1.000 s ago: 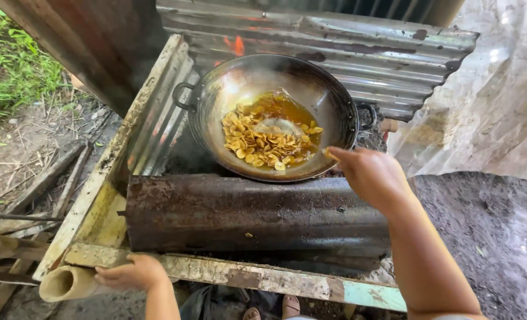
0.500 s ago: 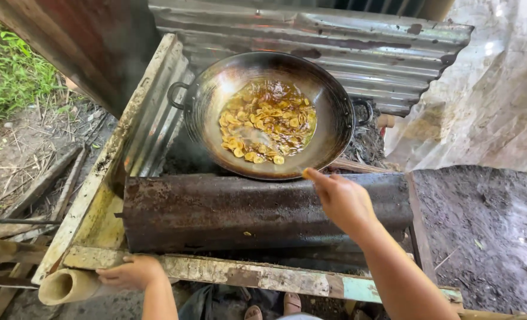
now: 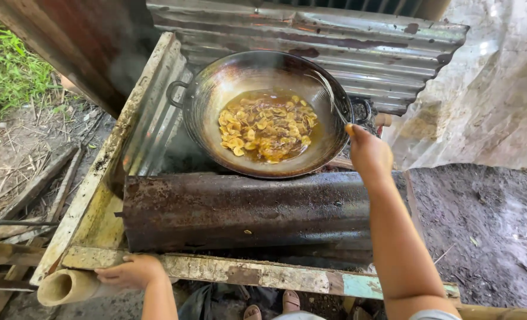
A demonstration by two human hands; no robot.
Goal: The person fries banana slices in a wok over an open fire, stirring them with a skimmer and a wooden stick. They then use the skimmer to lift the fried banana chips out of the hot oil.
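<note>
A dark metal wok sits on an outdoor stove, with yellow sliced chips frying in oil. My right hand is at the wok's right rim. Its fingers are closed around the thin handle of a metal utensil that runs up along the wok's inner right wall. My left hand rests low at the front left. It grips the edge of the stove's wooden frame, right beside a bamboo tube.
A rusty metal sheet shields the stove's front. Corrugated metal stands behind the wok and a plastic sheet hangs at the right. Sticks and grass lie at the left, and bare earth at the right. My sandalled feet show below.
My right hand has gone from the wok's front rim up to its right rim and now holds the utensil's handle. The left hand has stayed on the frame.
</note>
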